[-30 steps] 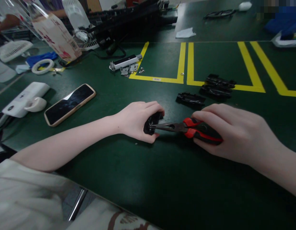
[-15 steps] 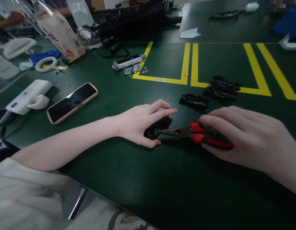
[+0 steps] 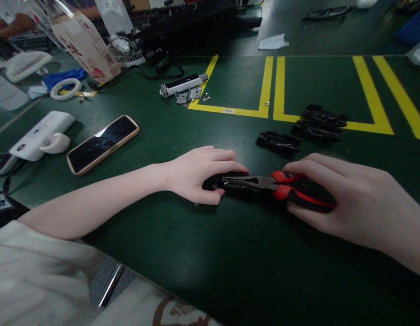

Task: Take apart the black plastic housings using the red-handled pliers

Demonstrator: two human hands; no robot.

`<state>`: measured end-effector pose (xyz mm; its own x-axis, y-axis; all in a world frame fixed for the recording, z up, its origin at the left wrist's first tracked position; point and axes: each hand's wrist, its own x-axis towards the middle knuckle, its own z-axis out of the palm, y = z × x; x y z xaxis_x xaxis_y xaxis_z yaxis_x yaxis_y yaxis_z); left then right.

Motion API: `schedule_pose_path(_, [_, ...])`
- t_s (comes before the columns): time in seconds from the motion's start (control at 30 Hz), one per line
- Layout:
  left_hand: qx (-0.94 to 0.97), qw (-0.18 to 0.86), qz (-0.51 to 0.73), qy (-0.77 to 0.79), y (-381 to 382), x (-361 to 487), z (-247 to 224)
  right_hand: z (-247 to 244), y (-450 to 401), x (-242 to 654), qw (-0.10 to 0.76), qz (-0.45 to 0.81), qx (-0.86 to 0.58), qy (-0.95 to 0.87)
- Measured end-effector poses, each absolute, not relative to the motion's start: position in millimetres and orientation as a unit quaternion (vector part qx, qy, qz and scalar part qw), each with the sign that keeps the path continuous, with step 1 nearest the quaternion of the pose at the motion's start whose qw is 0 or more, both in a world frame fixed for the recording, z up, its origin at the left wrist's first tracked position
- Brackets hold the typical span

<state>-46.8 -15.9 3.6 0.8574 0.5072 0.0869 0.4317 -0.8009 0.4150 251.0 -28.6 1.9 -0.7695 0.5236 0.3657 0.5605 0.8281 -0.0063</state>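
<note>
My left hand [image 3: 203,174] rests on the green table, its thumb and fingers closed round a black part [image 3: 211,182] that is mostly hidden beneath them. My right hand [image 3: 349,199] grips red-and-black long-nose pliers [image 3: 281,184]. The jaws of the pliers point left and reach over the black part, beside my left fingertips. Whether the tips pinch anything is too small to tell. Behind the pliers lies a similar black part [image 3: 278,141], with more black parts [image 3: 320,122] to its right.
A phone [image 3: 103,144], a white device [image 3: 41,135] and a tape roll [image 3: 65,89] lie at left. A white-and-black bar [image 3: 183,85] sits behind with metal bits. Yellow tape [image 3: 230,111] marks the table; a bottle [image 3: 82,45] stands at the back left.
My left fingers have come down closer round the black part, which has turned and now shows more under the pliers. The pliers have shifted slightly right.
</note>
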Motion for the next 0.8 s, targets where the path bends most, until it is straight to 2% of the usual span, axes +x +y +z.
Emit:
schedule_pose_path(0.3, [0.905, 0.283, 0.125, 0.291, -16, -38, 3, -13, -26, 258, 0.185, 0.08, -0.352, -0.914])
schedule_pose_path(0.47, [0.896, 0.307, 0.12, 0.299, -16, -36, 2, -16, -26, 258, 0.193, 0.087, -0.353, -0.911])
schedule_pose_path(0.8, [0.903, 0.28, 0.13, 0.299, -16, -36, -2, -13, -30, 248, 0.207, 0.031, -0.326, -0.922])
